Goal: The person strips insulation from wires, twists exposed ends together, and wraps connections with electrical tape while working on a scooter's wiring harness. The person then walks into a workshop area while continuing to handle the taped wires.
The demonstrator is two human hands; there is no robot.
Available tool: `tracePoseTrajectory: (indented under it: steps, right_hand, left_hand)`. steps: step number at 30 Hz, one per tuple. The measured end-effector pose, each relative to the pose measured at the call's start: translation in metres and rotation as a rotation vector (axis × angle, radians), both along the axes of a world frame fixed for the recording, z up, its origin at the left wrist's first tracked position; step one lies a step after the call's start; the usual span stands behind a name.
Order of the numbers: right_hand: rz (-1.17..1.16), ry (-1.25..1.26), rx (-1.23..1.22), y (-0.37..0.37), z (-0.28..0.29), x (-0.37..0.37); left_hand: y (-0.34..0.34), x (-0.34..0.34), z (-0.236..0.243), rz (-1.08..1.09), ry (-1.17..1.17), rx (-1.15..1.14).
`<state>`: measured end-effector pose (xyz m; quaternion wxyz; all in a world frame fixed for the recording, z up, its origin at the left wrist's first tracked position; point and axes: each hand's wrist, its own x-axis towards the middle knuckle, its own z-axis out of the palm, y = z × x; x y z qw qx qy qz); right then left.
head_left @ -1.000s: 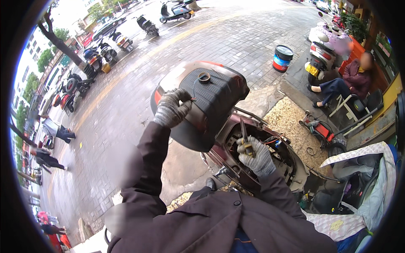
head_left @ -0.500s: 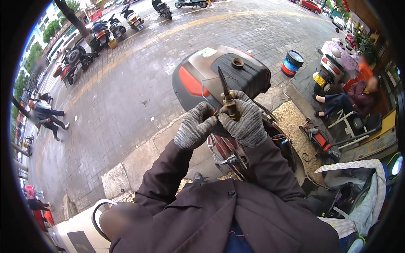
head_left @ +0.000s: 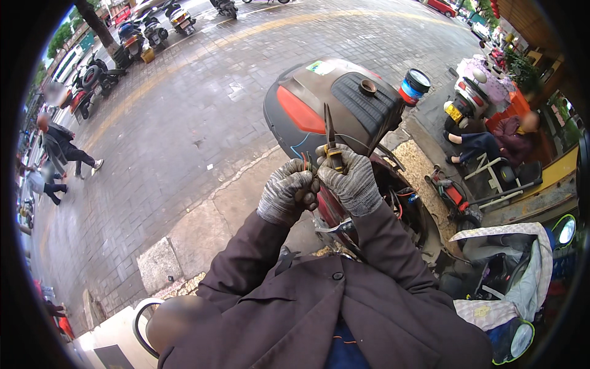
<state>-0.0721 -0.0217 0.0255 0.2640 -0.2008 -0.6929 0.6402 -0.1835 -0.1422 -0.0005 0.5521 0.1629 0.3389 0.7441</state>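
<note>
My left hand [head_left: 286, 194], in a grey knitted glove, is closed on thin coloured wires [head_left: 307, 160] whose ends stick up past the fingers. Close beside it, my gloved right hand [head_left: 353, 184] grips long-nose pliers [head_left: 330, 126] with yellow-and-black handles, their dark jaws pointing up and away from me. A thin blue wire [head_left: 301, 149] curves near the fingertips. Just beyond both hands is a grey-and-black scooter top box [head_left: 335, 77] with a red reflector; a brown ring like a tape roll [head_left: 367, 87] rests on it. Below, the scooter's body [head_left: 393, 184] lies opened, with wiring exposed.
A bucket [head_left: 413, 86] stands past the box. At right are a seated person [head_left: 513, 138], a parked scooter [head_left: 470, 98], a red tool [head_left: 453, 195] and a scooter with a quilted cover [head_left: 528, 237]. People walk at left; several scooters line the far road.
My view has shifted, and the top box appears farther right. My left hand has turned, showing more curled fingers with wire ends above them. The pliers stay in my right hand.
</note>
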Motion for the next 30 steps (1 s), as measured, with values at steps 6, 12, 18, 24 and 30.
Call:
tracePoseTrajectory:
  steps: [6, 12, 18, 24, 30]
  right_hand:
    - [-0.007, 0.009, 0.205, -0.005, 0.015, -0.007]
    - [-0.024, -0.065, 0.3, -0.003, 0.014, -0.02]
    - [-0.062, -0.107, 0.198, -0.006, -0.009, -0.015]
    - [-0.009, -0.101, 0.362, -0.003, 0.006, -0.002]
    - [0.063, -0.177, 0.85, -0.014, 0.028, 0.011]
  left_hand:
    - [-0.006, -0.011, -0.008, 0.032, 0.244, -0.043]
    - [-0.013, -0.012, -0.001, 0.081, 0.396, -0.078]
    - [-0.016, -0.015, -0.002, 0.236, 0.364, -0.127]
    - [-0.016, -0.021, -0.007, 0.228, 0.427, -0.114]
    - [-0.016, -0.019, -0.013, 0.361, 0.642, -0.175]
